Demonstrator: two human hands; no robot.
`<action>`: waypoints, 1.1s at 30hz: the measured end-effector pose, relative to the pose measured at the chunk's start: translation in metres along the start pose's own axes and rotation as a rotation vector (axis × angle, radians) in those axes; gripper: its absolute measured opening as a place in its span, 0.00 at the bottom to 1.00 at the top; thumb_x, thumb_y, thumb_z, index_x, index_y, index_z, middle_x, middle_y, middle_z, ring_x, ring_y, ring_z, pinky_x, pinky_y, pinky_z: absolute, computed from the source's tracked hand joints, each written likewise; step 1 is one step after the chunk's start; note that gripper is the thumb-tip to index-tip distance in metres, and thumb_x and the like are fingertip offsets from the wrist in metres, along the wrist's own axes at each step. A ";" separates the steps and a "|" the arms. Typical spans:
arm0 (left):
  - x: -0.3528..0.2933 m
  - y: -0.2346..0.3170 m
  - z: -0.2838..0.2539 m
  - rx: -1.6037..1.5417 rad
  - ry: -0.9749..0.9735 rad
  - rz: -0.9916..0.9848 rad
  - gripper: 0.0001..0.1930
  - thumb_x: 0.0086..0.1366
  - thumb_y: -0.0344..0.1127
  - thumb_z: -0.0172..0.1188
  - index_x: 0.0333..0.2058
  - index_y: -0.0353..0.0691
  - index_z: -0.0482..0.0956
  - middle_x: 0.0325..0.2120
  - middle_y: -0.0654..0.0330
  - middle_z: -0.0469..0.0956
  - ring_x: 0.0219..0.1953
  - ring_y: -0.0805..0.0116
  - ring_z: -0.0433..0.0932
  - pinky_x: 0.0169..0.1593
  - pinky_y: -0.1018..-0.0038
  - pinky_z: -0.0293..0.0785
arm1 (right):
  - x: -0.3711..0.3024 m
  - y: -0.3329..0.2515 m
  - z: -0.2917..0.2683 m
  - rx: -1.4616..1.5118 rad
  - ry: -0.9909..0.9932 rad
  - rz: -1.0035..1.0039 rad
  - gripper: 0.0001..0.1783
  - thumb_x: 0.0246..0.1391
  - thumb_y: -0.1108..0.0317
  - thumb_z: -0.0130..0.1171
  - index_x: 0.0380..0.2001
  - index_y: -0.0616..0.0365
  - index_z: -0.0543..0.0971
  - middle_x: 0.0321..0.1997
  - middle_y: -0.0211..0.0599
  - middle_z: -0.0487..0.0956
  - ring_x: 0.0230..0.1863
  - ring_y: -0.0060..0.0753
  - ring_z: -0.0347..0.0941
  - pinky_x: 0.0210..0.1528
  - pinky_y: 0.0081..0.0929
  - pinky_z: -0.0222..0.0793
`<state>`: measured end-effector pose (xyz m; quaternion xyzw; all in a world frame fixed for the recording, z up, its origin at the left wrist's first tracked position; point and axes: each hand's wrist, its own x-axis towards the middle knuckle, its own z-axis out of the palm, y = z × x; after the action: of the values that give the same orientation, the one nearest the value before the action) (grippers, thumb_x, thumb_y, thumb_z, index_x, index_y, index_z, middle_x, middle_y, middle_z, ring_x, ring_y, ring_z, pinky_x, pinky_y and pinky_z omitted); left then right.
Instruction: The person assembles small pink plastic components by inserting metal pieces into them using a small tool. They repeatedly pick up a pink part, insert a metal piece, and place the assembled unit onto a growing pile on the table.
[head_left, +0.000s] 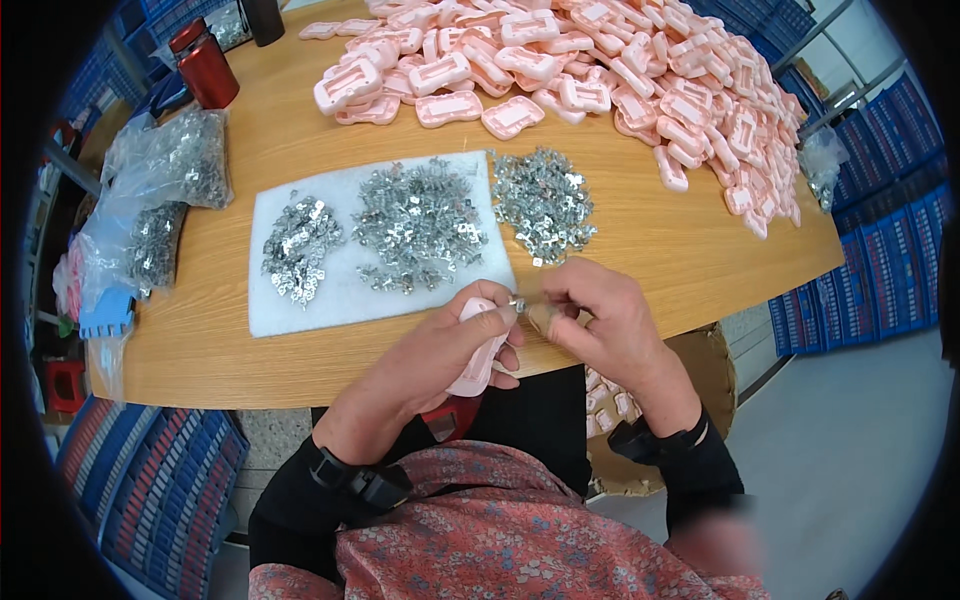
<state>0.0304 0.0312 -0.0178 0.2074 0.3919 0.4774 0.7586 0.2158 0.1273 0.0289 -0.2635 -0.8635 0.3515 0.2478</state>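
I look down at a big wooden table (660, 250). A huge heap of pink plastic cases (620, 70) fills the far side. Nearer to me lies a white foam pad (290, 310) with small piles of shiny metal clips (415, 225) on it, and one more pile sits just off its right edge.

My two hands meet at the near edge of the table. My left hand (440, 350) wraps around one pink case (480, 355). The case points its long side up and away from me, with its top end toward my right hand. The fingers are closed firmly around it.

My right hand (600, 320) is just beside the top of the case. Its thumb and first finger pinch shut on a tiny metal clip (518, 303). The clip touches the top end of the case, right between both hands.
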 end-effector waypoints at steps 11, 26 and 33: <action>0.002 -0.007 0.003 0.038 0.068 0.109 0.12 0.72 0.39 0.52 0.51 0.45 0.66 0.36 0.58 0.76 0.33 0.69 0.80 0.37 0.68 0.82 | -0.006 0.011 0.037 0.783 0.104 0.464 0.06 0.57 0.72 0.58 0.37 0.62 0.78 0.30 0.20 0.74 0.29 0.11 0.66 0.34 0.15 0.63; -0.008 -0.007 -0.008 -0.105 -0.061 0.037 0.34 0.76 0.58 0.30 0.59 0.33 0.70 0.31 0.55 0.80 0.28 0.66 0.81 0.32 0.73 0.79 | -0.006 -0.022 0.014 0.127 -0.013 0.057 0.12 0.41 0.73 0.68 0.32 0.61 0.78 0.23 0.30 0.72 0.23 0.23 0.68 0.25 0.24 0.65; -0.010 -0.010 -0.008 -0.091 0.030 0.007 0.34 0.75 0.60 0.30 0.48 0.33 0.74 0.27 0.54 0.80 0.25 0.64 0.82 0.29 0.68 0.82 | -0.002 -0.025 0.023 -0.024 -0.043 -0.052 0.14 0.38 0.73 0.68 0.33 0.59 0.79 0.22 0.35 0.72 0.22 0.34 0.72 0.25 0.30 0.67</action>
<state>0.0272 0.0175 -0.0257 0.1669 0.3803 0.5003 0.7598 0.1954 0.0996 0.0325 -0.2361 -0.8793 0.3403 0.2351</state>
